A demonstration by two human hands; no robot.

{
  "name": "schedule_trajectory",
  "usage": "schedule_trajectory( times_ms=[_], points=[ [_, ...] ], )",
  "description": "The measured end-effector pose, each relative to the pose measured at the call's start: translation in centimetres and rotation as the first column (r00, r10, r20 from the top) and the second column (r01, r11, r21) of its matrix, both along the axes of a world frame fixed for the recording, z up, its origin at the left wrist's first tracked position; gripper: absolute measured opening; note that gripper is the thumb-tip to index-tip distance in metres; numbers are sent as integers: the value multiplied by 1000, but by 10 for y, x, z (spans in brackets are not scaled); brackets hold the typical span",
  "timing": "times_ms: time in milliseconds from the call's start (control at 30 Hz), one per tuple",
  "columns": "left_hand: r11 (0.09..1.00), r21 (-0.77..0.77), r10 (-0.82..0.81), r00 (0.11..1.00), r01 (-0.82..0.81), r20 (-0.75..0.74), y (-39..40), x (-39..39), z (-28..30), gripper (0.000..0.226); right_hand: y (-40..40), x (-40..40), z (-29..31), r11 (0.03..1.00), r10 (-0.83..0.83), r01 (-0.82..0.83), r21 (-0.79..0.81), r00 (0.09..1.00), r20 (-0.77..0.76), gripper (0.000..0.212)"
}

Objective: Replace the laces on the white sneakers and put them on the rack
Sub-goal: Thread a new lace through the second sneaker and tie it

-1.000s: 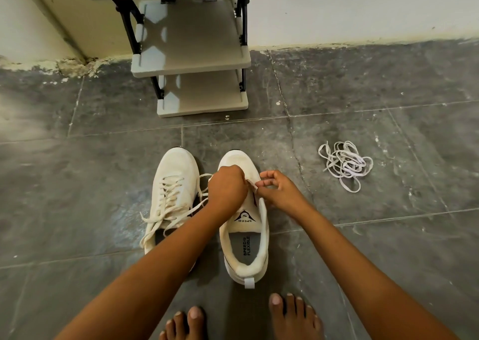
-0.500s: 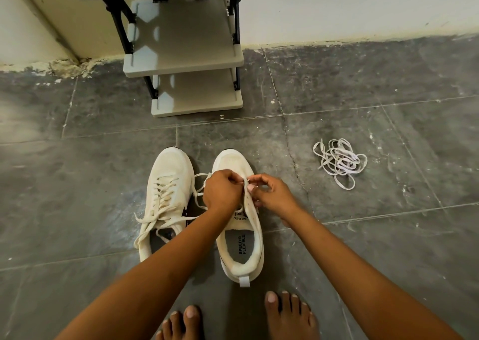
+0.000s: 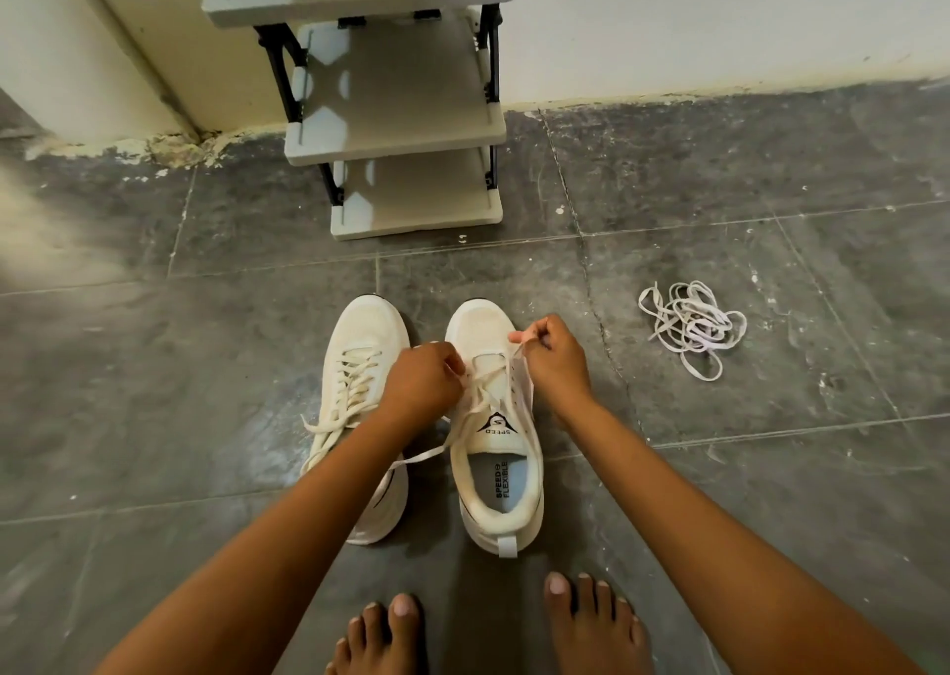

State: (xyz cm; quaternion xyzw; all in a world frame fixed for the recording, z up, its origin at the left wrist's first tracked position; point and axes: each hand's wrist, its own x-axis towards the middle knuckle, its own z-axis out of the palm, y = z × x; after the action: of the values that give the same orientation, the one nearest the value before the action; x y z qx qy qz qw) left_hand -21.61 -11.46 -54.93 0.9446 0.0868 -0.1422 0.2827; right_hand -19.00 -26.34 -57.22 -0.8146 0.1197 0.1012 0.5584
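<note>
right sneaker point(image 3: 493, 438) sitting on grey tile floor point(image 3: 205, 366), toe toward rack point(image 3: 406, 124), lace point(image 3: 483, 397) partly threaded. right hand point(image 3: 552, 361) pinching lace end near toe-side eyelets, fingers curling tight on it. left hand point(image 3: 424, 381) gripping lace over tongue (fingertips hidden). left sneaker point(image 3: 360, 366) lying just beside, laced, ends trailing loose. spare lace bundle point(image 3: 691, 327) lying well apart on right. bare feet point(image 3: 591, 623) showing at bottom edge.
</note>
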Motion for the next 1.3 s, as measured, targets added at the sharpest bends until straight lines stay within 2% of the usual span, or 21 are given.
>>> schedule_trajectory(
  times_ms=[100,200,233,267,300,333,367,400,433,467,533,600,733,800,867,933,1000,1100,1200,1233,1300],
  points=[
    [997,46,-65,997,67,-49,3,-7,-6,19,4,1,49,934,-37,57,353,997,-63,23],
    [994,71,-84,995,88,-54,8,-12,-9,22,-13,9,127,591,-54,51,805,998,-23,24],
    [994,64,-81,995,84,-50,10,-11,-8,23,-19,12,149,470,-58,17,883,998,11,24],
    [996,54,-72,997,74,-37,12,-10,-6,24,-23,16,163,415,-51,-21,910,998,46,24],
    [998,43,-55,998,56,-18,11,-8,-3,24,-24,19,169,447,-43,-48,893,996,75,23],
    [999,29,-35,999,35,5,10,-6,-2,23,-23,22,164,573,-27,-55,818,996,86,22],
    [1000,17,-16,1000,15,21,8,-4,0,22,-21,26,150,765,10,-64,640,996,88,20],
    [1000,8,-8,999,7,41,4,-1,2,21,-18,29,130,935,71,-94,343,994,80,17],
    [1000,4,-4,999,4,52,1,2,2,22,-17,30,104,990,142,-143,20,989,46,15],
    [1000,2,-7,998,6,57,-1,5,1,22,-16,30,78,946,225,-221,-239,974,-12,19],
    [1000,-11,-3,999,4,40,-1,9,1,22,-16,24,36,780,361,-396,-484,917,-169,34],
    [999,-39,5,1000,-4,17,2,12,1,24,-17,17,12,692,413,-464,-553,883,-224,36],
    [998,-65,-19,1000,20,16,7,10,-1,29,-21,19,8,665,463,-485,-568,864,-196,22],
    [993,-43,-112,994,111,-22,5,9,-5,34,-26,22,25,789,436,-427,-442,896,-88,16],
    [976,36,-212,974,216,-85,5,11,-8,36,-27,20,60,956,288,-284,-69,956,57,24],
    [961,75,-256,957,268,-135,5,13,-8,40,-28,18,110,905,163,-230,358,964,208,28],
    [958,62,-265,949,279,-171,5,17,-4,44,-30,19,164,727,101,-305,616,934,343,34],
    [955,67,-273,944,289,-183,3,17,0,44,-28,21,218,573,68,-405,712,890,451,48],
    [955,76,-268,945,286,-188,3,18,-3,45,-23,19,217,423,-44,-370,827,903,427,32],
    [957,76,-264,947,282,-184,3,18,-5,44,-21,18,211,449,-30,-369,814,904,426,29],
    [961,49,-262,953,272,-156,5,17,-5,41,-19,19,194,620,45,-361,697,903,427,29]
  ],
)
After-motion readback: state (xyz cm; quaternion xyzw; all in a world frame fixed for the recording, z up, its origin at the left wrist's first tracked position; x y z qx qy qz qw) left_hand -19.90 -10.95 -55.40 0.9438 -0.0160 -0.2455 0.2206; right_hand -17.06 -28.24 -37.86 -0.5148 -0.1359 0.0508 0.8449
